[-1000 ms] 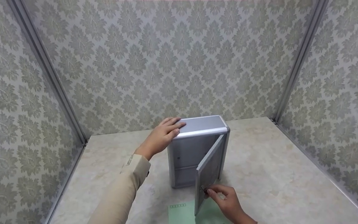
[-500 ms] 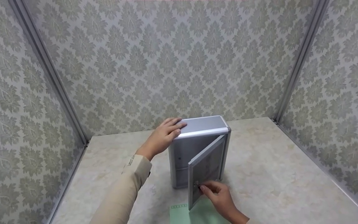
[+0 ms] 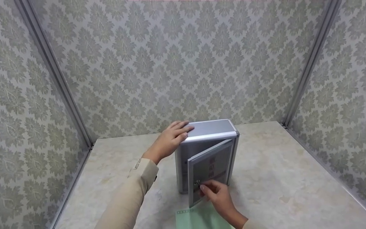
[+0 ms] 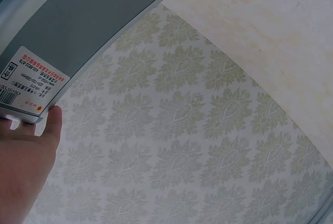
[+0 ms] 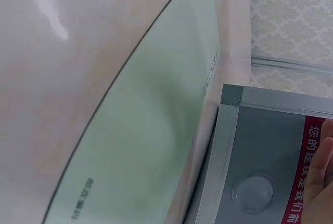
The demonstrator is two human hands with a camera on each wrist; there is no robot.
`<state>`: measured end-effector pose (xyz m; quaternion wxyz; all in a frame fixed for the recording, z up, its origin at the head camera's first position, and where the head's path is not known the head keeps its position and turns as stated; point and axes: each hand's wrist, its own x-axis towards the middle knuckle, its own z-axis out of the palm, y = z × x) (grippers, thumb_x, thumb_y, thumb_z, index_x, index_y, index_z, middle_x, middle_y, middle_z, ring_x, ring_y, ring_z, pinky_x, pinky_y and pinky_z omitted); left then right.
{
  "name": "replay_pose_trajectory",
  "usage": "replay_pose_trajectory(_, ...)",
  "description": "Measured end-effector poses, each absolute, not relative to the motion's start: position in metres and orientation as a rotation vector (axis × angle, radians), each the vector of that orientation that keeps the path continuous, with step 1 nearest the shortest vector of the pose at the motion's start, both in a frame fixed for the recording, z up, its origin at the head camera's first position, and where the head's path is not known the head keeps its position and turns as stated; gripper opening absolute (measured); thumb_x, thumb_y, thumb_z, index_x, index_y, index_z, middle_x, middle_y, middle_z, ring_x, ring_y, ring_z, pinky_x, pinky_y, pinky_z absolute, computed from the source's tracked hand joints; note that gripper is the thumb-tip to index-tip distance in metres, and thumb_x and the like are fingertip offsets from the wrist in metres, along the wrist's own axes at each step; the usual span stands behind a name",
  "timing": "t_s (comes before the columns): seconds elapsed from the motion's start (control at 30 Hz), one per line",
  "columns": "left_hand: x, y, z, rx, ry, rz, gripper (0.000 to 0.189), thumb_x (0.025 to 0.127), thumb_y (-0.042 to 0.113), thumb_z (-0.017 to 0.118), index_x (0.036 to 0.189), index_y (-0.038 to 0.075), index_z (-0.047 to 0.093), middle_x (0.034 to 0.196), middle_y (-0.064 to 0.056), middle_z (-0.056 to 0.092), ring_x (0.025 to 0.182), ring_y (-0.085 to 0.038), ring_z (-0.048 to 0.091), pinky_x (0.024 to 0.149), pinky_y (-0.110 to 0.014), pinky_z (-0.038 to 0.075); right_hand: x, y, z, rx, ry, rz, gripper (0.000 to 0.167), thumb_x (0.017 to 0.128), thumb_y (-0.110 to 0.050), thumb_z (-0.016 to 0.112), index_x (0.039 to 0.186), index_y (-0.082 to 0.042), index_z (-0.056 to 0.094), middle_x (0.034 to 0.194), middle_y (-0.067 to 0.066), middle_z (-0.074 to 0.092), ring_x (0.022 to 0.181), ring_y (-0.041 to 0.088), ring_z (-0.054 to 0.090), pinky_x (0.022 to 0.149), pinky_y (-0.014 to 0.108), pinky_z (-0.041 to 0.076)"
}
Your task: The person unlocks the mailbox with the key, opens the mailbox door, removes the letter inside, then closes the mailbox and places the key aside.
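Note:
A grey metal suggestion box (image 3: 213, 127) with silver edges stands upright on the table. Its front door (image 3: 214, 162), hinged on the right, is ajar and bears red lettering. My left hand (image 3: 172, 138) rests on the left end of the box's top with fingers extended. In the left wrist view, that hand (image 4: 26, 167) is at the box's edge beside a white label (image 4: 34, 81). By the door's lock (image 3: 197, 183), thumb and index finger of my right hand (image 3: 219, 197) pinch a small dark key, mostly hidden by the fingertips.
A pale green envelope (image 3: 195, 221) lies flat on the marbled table (image 3: 122, 190), in front of the box and beneath the door. Patterned walls (image 3: 170, 63) with grey metal corner posts enclose the table on the back and both sides.
My right hand has moved left and slightly away from me, swinging the door closer to the box. My left hand has stayed on the box's top.

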<state>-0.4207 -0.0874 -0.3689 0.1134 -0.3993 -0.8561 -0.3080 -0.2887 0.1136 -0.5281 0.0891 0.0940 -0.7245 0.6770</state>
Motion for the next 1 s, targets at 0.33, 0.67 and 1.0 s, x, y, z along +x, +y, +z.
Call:
replay_pose_trajectory(0.33,-0.419,-0.087,-0.369,-1.149,-2.537,-0.922,0.042,0.105,0.035,0.042,0.143,0.024,0.055,0.152,0.003,0.039,0.141,-0.017,0.027,0.111,-0.047,0.025,-0.301,0.103,-0.525,0.195,-2.114,2.078,0.022,0.095,-0.009,0.066,0.101,0.012,0.066,0.088,0.027,0.068,0.080,0.037,0.068,0.061,0.028,0.053)
replay_pose_trajectory(0.67,-0.418,-0.087,-0.368,-1.168,-2.534,-0.927,0.042,0.106,0.036,0.040,0.144,0.022,0.054,0.154,-0.002,0.038,0.143,-0.020,0.025,0.111,-0.048,0.025,-0.312,0.091,-0.525,0.157,-2.025,2.131,0.025,0.095,-0.012,0.067,0.105,0.010,0.066,0.091,0.024,0.069,0.082,0.037,0.069,0.067,0.034,0.056)
replay_pose_trajectory(1.0,-0.418,-0.088,-0.370,-1.152,-2.538,-0.925,0.042,0.106,0.036,0.040,0.144,0.024,0.054,0.154,0.004,0.037,0.142,-0.017,0.025,0.111,-0.046,0.026,-0.307,0.082,-0.508,0.126,-2.051,2.107,0.019,0.094,-0.006,0.065,0.104,0.011,0.065,0.094,0.028,0.067,0.088,0.047,0.065,0.070,0.039,0.056)
